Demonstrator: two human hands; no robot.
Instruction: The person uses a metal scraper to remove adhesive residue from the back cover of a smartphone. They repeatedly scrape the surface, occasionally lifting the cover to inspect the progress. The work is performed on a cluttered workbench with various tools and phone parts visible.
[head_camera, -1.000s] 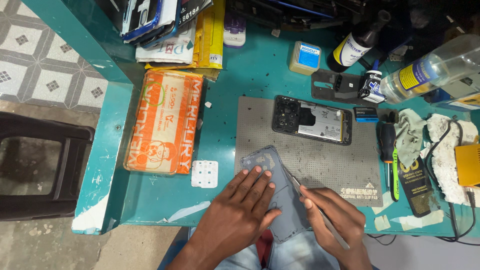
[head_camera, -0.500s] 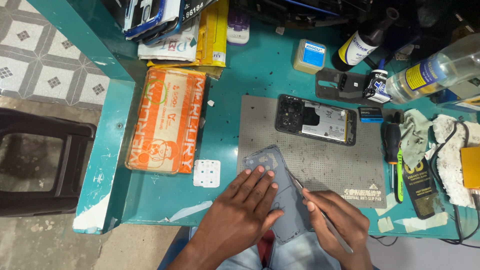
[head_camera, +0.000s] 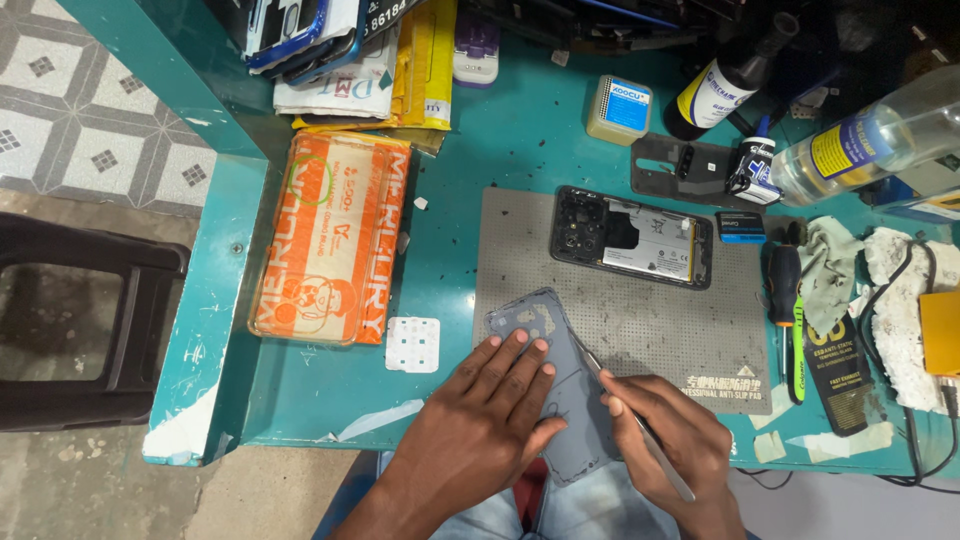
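The lower end of the grey back cover (head_camera: 560, 380) is hidden beneath the hands and overhangs the near edge of the teal surface (head_camera: 480, 180). It is pressed flat by the spread left hand (head_camera: 480, 425). A thin metal tool (head_camera: 630, 415) is gripped in the closed right hand (head_camera: 670, 445), its tip at the cover's right edge. Bare grey mat (head_camera: 640, 320) lies between the cover and the opened phone (head_camera: 632, 236).

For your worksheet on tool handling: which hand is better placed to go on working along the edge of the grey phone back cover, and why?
Probably the right hand: it holds the thin metal tool, whose tip sits at the right edge of the grey phone back cover. The left hand lies flat on the cover, pinning it to the grey mat.
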